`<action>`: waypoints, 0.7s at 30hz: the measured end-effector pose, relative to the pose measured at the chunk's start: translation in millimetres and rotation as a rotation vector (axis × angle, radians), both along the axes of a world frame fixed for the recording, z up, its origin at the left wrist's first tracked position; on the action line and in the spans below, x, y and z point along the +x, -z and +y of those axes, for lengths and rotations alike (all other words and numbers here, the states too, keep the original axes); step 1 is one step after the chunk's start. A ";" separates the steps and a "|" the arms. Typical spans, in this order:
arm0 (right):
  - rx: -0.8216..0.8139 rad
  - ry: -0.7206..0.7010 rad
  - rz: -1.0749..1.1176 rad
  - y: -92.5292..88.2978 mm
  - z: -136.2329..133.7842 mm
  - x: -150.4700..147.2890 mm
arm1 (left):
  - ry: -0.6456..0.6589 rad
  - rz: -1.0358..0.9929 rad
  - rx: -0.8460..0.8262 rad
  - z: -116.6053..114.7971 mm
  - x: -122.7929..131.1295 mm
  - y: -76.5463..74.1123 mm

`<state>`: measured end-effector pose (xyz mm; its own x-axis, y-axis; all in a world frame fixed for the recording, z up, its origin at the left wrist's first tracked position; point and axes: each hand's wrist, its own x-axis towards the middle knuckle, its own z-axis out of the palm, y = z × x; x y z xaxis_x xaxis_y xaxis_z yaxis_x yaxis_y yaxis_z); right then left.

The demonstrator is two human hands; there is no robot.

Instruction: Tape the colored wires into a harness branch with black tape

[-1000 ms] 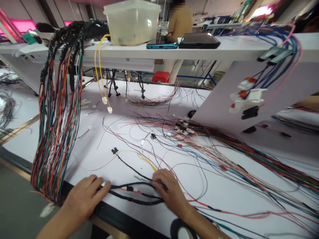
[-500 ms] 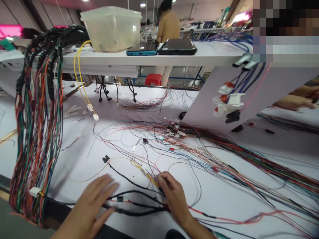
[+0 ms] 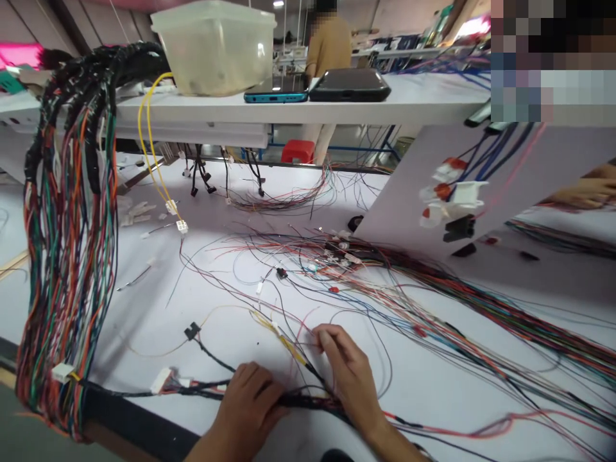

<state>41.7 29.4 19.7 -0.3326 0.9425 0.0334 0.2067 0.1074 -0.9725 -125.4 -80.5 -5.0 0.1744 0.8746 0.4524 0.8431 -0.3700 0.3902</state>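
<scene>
My left hand [image 3: 253,401] is curled over a black-taped wire harness [image 3: 308,402] near the table's front edge, fingers closed round it. My right hand [image 3: 353,375] is beside the same harness, thumb and forefinger pinched; what lies between their tips is too small to make out. Yellow wires [image 3: 291,350] run from a black cable just left of the right hand. A black connector [image 3: 192,331] on a branch lies beyond the left hand. To its left are a white connector [image 3: 163,380] with several wires and another white connector [image 3: 63,372].
A thick bundle of coloured wires [image 3: 72,256] hangs at the left. More loose wires [image 3: 433,289] spread across the right. A shelf [image 3: 216,113] carries a plastic bin [image 3: 214,51] and two phones. Connectors hang from blue wires [image 3: 500,151]. Another person's hand [image 3: 587,189] is at far right.
My left hand has moved right and closed on the harness, uncovering the white connector with wires. The black connector has shifted left and nearer. My right hand has moved slightly right.
</scene>
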 end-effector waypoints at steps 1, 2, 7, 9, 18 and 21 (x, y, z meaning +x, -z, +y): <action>0.026 0.004 -0.032 -4.8 2.6 2.4 | -0.007 -0.002 -0.005 0.0 0.0 0.1; 0.060 -0.006 -0.067 -9.5 4.5 5.2 | -0.013 -0.003 -0.010 0.0 0.0 0.8; 0.330 -0.166 -0.147 -25.1 1.0 18.9 | -0.027 0.019 -0.055 -3.0 -1.7 2.0; 0.393 -0.277 -0.181 -26.3 -2.7 22.4 | -0.015 0.030 -0.060 -4.4 -2.0 -2.8; 0.432 -0.473 -0.363 -19.0 -7.2 17.1 | -0.150 0.096 0.200 -14.1 5.5 -7.8; 0.569 -0.452 -0.471 -11.4 -3.6 -1.8 | -0.199 0.095 0.240 -18.9 5.9 -0.5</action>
<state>40.0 25.8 31.1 -0.7695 0.5979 0.2246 0.3941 0.7212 -0.5696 -119.6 -99.4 -4.5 0.0622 0.7662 0.6396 0.9368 -0.2660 0.2275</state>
